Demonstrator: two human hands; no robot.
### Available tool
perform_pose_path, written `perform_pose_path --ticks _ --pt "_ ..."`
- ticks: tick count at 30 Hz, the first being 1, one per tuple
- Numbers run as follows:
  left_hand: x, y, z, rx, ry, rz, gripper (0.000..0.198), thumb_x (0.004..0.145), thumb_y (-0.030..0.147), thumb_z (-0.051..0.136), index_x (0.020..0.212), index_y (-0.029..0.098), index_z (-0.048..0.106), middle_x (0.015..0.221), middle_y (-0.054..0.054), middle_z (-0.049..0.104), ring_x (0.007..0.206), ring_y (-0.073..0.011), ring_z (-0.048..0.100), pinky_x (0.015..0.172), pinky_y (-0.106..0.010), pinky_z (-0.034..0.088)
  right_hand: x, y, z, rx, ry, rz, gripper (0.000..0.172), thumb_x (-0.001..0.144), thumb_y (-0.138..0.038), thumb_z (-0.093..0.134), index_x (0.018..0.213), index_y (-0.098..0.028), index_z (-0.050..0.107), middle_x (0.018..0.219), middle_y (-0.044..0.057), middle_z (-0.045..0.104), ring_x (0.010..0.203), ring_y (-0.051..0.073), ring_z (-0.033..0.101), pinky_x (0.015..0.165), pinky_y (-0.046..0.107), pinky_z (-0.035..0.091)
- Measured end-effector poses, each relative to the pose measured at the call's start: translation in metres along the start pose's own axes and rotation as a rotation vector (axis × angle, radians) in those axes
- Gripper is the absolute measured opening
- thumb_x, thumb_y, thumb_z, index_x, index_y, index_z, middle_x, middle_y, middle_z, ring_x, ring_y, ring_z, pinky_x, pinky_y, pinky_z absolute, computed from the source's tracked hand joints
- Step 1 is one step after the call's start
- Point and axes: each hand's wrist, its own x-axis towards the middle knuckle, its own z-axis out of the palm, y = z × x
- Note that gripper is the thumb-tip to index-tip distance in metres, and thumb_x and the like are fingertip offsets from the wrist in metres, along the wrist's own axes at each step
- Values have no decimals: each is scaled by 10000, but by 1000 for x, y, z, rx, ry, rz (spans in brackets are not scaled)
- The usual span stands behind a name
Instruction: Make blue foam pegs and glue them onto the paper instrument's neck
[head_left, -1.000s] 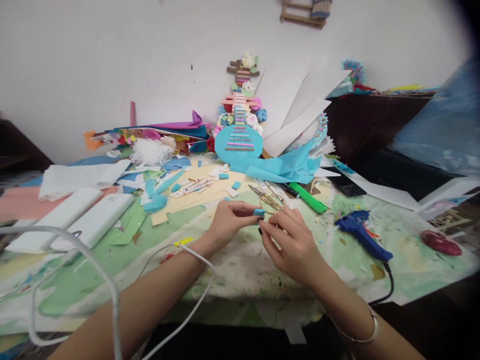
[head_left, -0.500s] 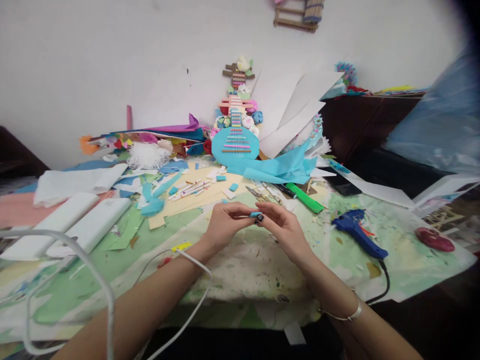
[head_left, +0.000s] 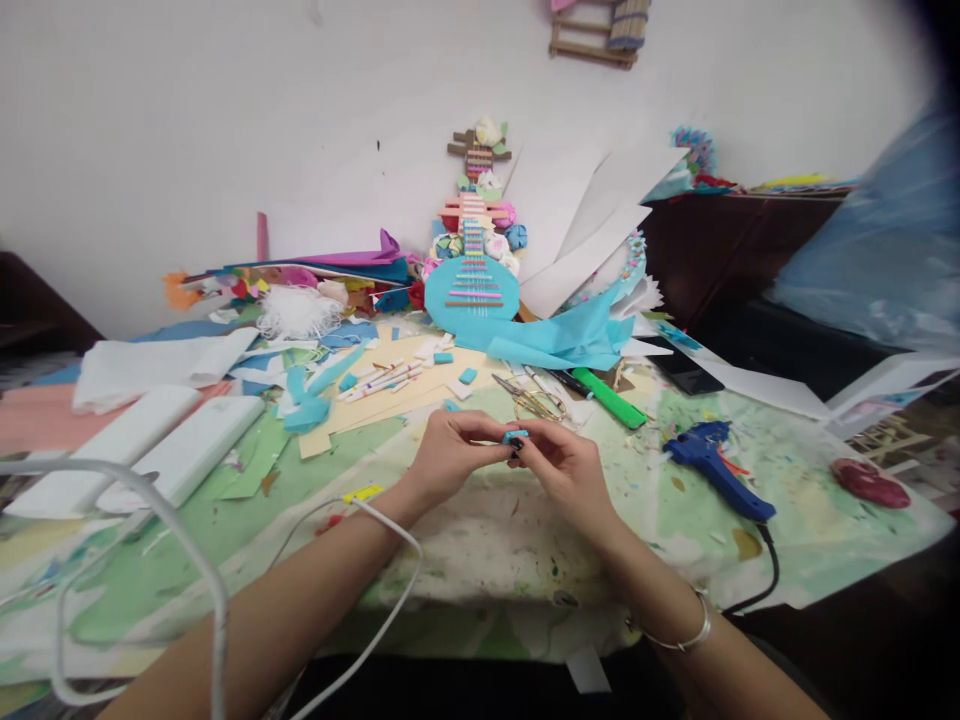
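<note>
From the head camera, my only view, I take the blue lute model (head_left: 472, 275) as my landmark. The small blue piece (head_left: 515, 436) is in the air in front of it, above the bench (head_left: 487, 530). My left hand (head_left: 455, 450) pinches one end between thumb and fingers; my right hand (head_left: 571, 465) is nearly closed too, its fingertips pressed to the other end. I judge the two-sided hold steadies something so tiny; the fingers hide most of it, so I cannot tell its shape. The scissors (head_left: 536, 402) lie in front of the lute model, to its right, and the glue gun (head_left: 720, 472) lies farther right, probably there for easy reach. Blue tissue (head_left: 559, 338) spreads against the model's lower right.
</note>
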Motion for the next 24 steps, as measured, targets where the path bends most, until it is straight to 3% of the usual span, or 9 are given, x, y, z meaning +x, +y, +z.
perform_pose_path --ticks 7,11,16,20,24 --pt "4 -2 2 -104 80 -45 177 571 163 804 729 123 733 690 -48 725 625 -158 665 649 -273 557 11 3 -4 314 -64 240 287 694 -301 726 959 -195 698 869 33 703 777 150 624 760 289 490" --pt "7 -1 -1 -103 182 -35 200 549 166 814 725 129 727 720 -40 726 671 -144 661 664 -246 550 18 -2 -2 384 -68 354 365 577 -247 797 930 -199 719 741 6 697 678 134 599 695 277 470" --pt "13 0 -5 -73 178 -6 157 606 233 774 700 118 721 632 -25 669 550 -113 589 467 -212 497 34 -13 1 247 -57 274 197 549 -287 802 676 -166 712 678 18 681 655 146 583 663 290 458" --pt "15 -2 -8 -61 168 -11 167 593 203 760 729 116 718 624 -30 668 526 -105 574 471 -211 480 54 -22 -7 132 44 174 231 605 -352 769 680 -154 679 647 10 652 602 128 565 594 270 444" --pt "18 -7 -13 97 118 -143 206 622 236 730 780 103 724 549 -25 644 457 -88 530 436 -194 424 74 -29 -18 205 66 165 259 609 -351 769 674 -159 609 664 32 679 670 160 650 656 291 508"
